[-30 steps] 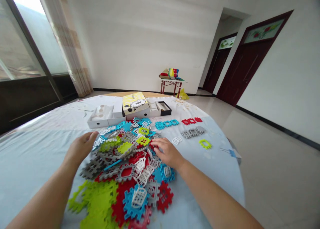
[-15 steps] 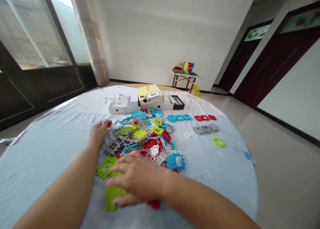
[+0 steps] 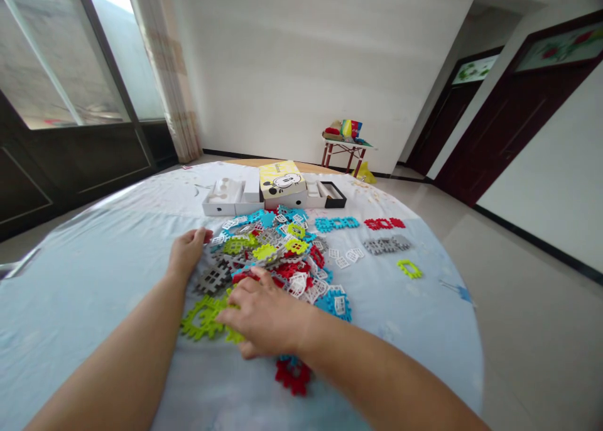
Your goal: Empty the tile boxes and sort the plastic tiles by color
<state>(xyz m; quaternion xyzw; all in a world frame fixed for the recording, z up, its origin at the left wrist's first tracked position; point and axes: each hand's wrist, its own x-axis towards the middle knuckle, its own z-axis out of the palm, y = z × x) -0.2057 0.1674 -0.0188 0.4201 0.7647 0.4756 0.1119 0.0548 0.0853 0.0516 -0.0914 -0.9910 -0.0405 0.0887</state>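
The right hand [image 3: 264,313] has moved forward, nearer the heap [image 3: 264,252]. Lime-green pieces [image 3: 218,306], flat and tooth-edged, lie under and left of its fingers, partly hidden; whether it grips any, I cannot tell. The left hand [image 3: 186,253] curls beside the heap, its hold unclear.

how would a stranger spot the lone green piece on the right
On the blue tablecloth, look right of the mixed pile. Nearer the camera than the grey row, find the toothed green piece. Unlike that row, it is green and alone.
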